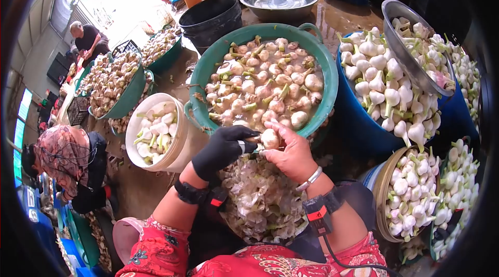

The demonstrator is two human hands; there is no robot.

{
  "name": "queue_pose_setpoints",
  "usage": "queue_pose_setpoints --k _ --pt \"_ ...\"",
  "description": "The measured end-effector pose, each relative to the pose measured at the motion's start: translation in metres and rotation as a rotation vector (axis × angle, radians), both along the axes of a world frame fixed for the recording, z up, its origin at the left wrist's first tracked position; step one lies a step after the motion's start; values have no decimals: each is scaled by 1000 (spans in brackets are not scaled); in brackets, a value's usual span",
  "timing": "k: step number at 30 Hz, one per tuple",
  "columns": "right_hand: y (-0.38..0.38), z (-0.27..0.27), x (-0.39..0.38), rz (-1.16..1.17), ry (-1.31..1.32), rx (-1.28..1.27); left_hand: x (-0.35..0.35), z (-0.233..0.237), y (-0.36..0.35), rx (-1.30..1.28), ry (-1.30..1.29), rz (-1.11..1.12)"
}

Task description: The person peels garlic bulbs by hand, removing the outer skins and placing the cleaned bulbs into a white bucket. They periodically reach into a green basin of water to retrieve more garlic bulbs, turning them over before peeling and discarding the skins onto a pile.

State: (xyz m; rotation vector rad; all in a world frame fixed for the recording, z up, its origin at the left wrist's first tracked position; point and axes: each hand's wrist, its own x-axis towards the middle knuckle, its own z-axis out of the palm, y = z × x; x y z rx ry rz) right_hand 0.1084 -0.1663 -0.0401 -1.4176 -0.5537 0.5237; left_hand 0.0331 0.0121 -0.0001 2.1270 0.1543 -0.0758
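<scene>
A garlic bulb (270, 139) is held between my two hands, just over the near rim of a green tub (331, 76). My left hand (226, 149), in a black glove with a ring over one finger, has its fingertips closed on the bulb's left side. Bare and with a bracelet at the wrist, my right hand (292, 153) grips the same bulb with thumb and fingers. Many unpeeled bulbs (275, 89) float in murky water inside the tub. Below my hands lies a heap of papery peelings (265, 199).
At the left, a white bucket (182, 142) holds peeled garlic. On the right, a blue barrel (351, 116) of white bulbs has a metal basin (416, 58) tilted on it. Behind stand a black bucket (210, 22) and a metal bowl (279, 14). Other people (65, 160) are at the left.
</scene>
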Motion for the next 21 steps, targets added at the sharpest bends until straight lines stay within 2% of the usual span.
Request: queue_pose_setpoints --k 2,4,7,10,13,15,16,18,19,21 --pt "1 8 -3 70 83 8 -16 -3 1 -791 44 244" --pt "5 11 -9 12 -82 -24 -23 -5 -7 -989 -41 274" --pt "14 10 -16 -80 -197 -18 -21 -16 -6 -1035 -26 261" --pt "19 11 -18 -141 -311 -13 -19 -28 -7 -958 -65 366" --pt "22 3 -18 -157 -258 47 -15 -12 -18 -907 -78 467" --pt "21 -1 -17 -85 113 140 -19 -19 -11 -935 -61 405" --pt "20 1 -17 -86 113 139 -20 -18 -8 -960 -46 345" --pt "16 6 -17 -24 323 230 -23 -12 -7 -910 -44 319" --pt "16 3 -18 -26 325 229 -24 -9 -7 -860 -44 293" --pt "17 -5 -18 -75 161 247 -23 -16 -4 -770 -105 242"
